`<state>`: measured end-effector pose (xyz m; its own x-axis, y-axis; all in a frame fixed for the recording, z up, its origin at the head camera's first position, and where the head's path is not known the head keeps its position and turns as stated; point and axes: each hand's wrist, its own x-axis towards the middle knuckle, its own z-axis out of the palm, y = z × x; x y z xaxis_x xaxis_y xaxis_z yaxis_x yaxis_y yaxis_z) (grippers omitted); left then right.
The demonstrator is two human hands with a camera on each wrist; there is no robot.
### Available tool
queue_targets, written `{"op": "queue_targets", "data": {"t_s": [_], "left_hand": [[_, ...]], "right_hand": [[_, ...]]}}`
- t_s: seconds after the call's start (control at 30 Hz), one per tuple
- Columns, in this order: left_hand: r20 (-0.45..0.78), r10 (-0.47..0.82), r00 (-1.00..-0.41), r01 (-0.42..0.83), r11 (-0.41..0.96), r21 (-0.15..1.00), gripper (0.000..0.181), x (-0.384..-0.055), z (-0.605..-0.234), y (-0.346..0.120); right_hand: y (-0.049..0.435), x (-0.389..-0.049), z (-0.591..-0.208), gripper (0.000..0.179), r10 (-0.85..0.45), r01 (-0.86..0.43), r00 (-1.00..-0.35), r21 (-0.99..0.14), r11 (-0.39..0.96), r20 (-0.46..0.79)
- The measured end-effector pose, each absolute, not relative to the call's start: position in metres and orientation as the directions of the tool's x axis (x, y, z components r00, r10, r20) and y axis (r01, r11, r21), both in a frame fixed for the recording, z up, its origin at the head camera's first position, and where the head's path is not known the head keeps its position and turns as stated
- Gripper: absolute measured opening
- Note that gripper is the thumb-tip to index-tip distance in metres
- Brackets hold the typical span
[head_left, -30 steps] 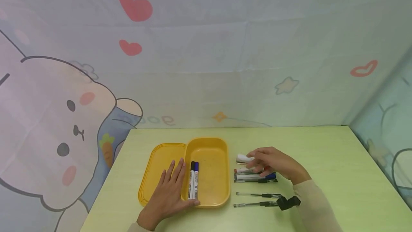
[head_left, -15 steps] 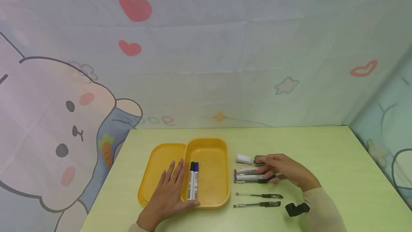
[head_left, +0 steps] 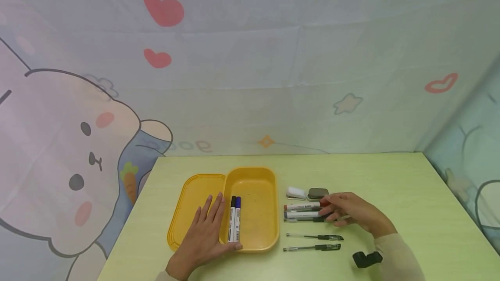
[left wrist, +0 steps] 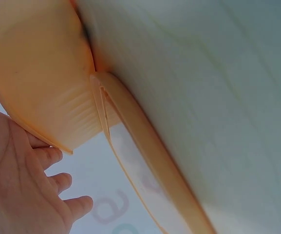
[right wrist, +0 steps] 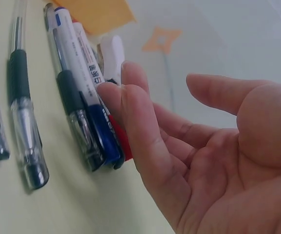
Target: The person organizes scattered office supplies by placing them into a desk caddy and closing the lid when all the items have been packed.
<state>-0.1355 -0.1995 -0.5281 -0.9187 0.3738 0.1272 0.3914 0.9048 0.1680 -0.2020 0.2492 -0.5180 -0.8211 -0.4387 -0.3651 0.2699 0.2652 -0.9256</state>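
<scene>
Fingers straight, my left hand (head_left: 205,235) rests at the left side of the yellow box (head_left: 259,248), thumb along its near rim. Inside the box lie a black-capped marker (head_left: 232,224) and a purple-capped marker (head_left: 238,224). My right hand (head_left: 353,211) hovers at the capped end of a red marker (head_left: 302,207); in the right wrist view its fingers are loosely bent and the thumb stands apart, nothing between them. Beside the red marker lie a blue-capped marker (right wrist: 77,63) and a black gel pen (right wrist: 69,92).
A yellow lid (head_left: 195,190) lies left of the box. Behind the markers sit a small white stapler-shaped item (head_left: 296,191) and a dark grey one (head_left: 317,193). Two more gel pens, one farther back (head_left: 312,236) and one nearer (head_left: 312,247), lie in front of the markers.
My right hand has moved right and toward me, from over the white stapler-shaped item to the red marker's cap, uncovering the dark grey item. My left hand has stayed still.
</scene>
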Motion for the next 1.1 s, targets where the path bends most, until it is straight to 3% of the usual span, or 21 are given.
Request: {"op": "queue_targets", "data": {"t_s": [1.1], "left_hand": [[0.13, 0.371, -0.92, 0.388, 0.909, 0.153, 0.124, -0.136, -0.528, -0.199]], "right_hand": [[0.27, -0.195, -0.528, 0.062, -0.368, 0.315, -0.836, -0.905, 0.284, -0.407]]}}
